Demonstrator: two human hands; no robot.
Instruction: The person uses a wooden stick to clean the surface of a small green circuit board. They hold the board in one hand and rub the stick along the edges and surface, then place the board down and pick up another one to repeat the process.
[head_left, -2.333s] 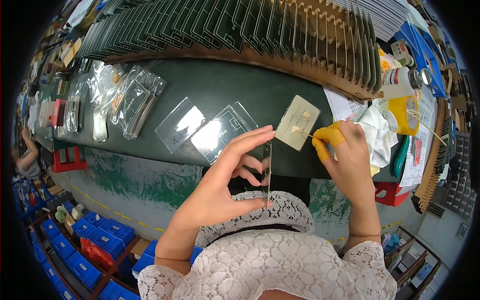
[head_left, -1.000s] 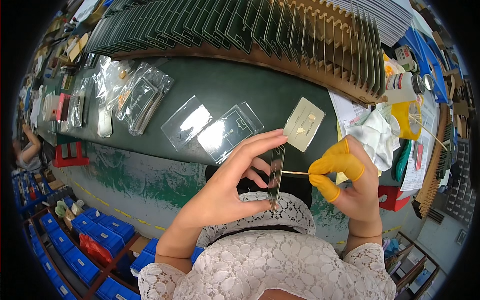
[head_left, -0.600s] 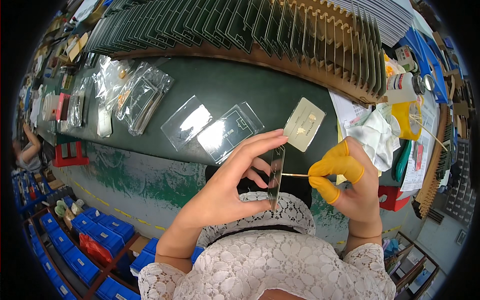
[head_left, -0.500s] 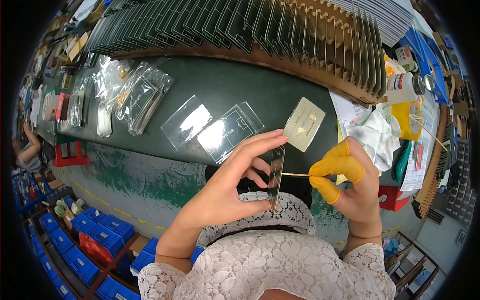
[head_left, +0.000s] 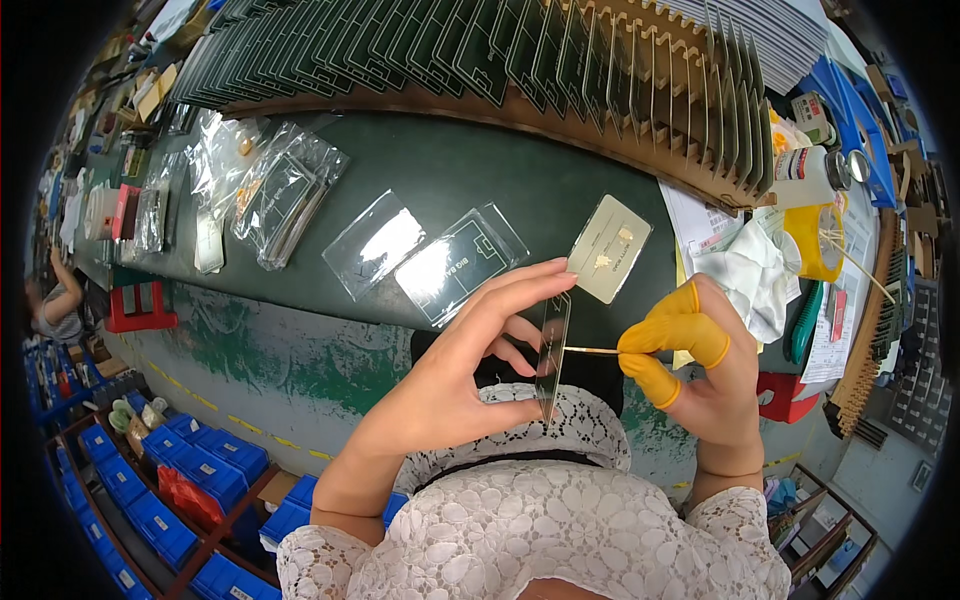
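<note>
My left hand [head_left: 455, 370] grips a thin dark card [head_left: 551, 355] by its edges between fingers and thumb, nearly edge-on to the view. Yellow finger cots [head_left: 672, 340] cover the thumb and forefinger of my right hand [head_left: 715, 365]. They pinch a thin stick [head_left: 592, 350], whose far end reaches the card's right face; the tip is too small to make out. Beyond my hands a pale gold card [head_left: 611, 250] lies on the green table. Left of it rest a dark card in a clear sleeve [head_left: 460, 265] and another clear sleeve [head_left: 375, 245].
A long slotted rack [head_left: 600, 115] of upright dark cards spans the back. At right stand a yellow roll [head_left: 812, 240] with sticks in it, a white bottle [head_left: 803, 178], a crumpled white cloth [head_left: 755, 275] and a green-handled tool [head_left: 804, 325]. Bagged cards [head_left: 285, 200] lie left.
Almost nothing differs. Both hands, the card and the stick keep practically the same places.
</note>
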